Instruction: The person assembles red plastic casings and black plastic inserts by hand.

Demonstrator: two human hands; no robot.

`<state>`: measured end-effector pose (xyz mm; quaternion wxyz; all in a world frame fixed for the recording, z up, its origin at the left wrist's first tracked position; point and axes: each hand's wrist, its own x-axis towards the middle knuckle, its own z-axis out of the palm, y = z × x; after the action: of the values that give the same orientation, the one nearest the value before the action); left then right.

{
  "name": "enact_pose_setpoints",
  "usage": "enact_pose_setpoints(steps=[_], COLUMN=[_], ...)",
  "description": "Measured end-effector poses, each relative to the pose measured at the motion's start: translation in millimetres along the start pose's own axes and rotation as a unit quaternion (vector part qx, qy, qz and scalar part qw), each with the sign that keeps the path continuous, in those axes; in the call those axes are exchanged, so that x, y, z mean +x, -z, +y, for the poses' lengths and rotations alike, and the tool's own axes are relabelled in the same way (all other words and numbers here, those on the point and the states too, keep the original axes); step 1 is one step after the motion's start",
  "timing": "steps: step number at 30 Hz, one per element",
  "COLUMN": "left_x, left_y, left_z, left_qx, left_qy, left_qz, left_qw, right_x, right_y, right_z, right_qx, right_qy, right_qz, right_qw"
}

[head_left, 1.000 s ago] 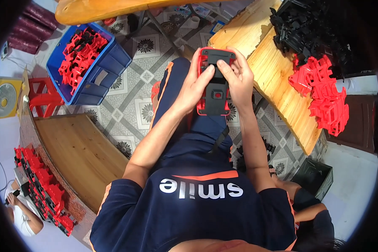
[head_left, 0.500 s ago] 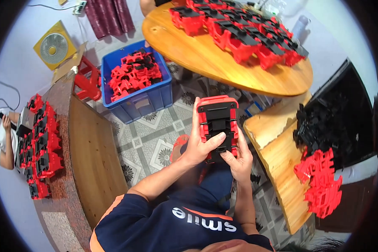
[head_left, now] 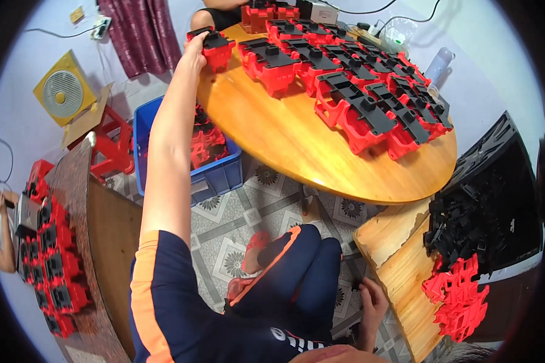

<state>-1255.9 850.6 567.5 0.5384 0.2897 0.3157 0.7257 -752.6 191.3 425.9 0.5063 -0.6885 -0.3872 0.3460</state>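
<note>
- The left hand (head_left: 194, 53), on the outstretched left arm, pinches a red-and-black unit (head_left: 218, 58) by its near left side.
- That unit is at the left end of the round wooden table (head_left: 254, 142), just beyond the hand and to its right, touching it. Its black face is uppermost; the long axis seems to run left to right, though foreshortening makes this unsure. Whether its base touches the wood cannot be told.
- The right hand (head_left: 374, 300) is well apart, low beside the knees, so the left is clearly nearer. Its fingers are loosely curled; whether they pinch the small dark patch at their tips cannot be told.
- Counts, far left: at least eight similar units (head_left: 56, 266) on the stone-topped counter (head_left: 72, 181).
- One blue bin (head_left: 221, 176), its red frames (head_left: 207, 146) too tangled to count.
- One unit in the left hand; at least nine more (head_left: 345, 103), overlapping, on the round table.
- Far right: one stack of red moulded pieces (head_left: 460, 302) and one heap of black parts (head_left: 471, 224), neither countable.
</note>
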Motion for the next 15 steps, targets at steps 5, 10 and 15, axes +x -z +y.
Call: enact_pose_setpoints(steps=[5,10,15], left_x=[17,-74,-151], left_y=[-67,-123,-98], left_z=[-49,-43,9], left_qx=[0.01,-0.261,-0.463], left_qy=[0.097,0.404,0.747], left_qz=[-0.049,-0.193,-0.228], left_qw=[0.994,0.855,0.419], right_x=[-14,-13,-13], right_y=[-1,-2,9], right_z=[13,23,20], right_qx=[-0.028,-0.043,-0.126], right_qy=[-0.081,-0.078,0.01], right_qz=[0.065,0.06,0.06], right_qw=[0.994,0.994,0.99])
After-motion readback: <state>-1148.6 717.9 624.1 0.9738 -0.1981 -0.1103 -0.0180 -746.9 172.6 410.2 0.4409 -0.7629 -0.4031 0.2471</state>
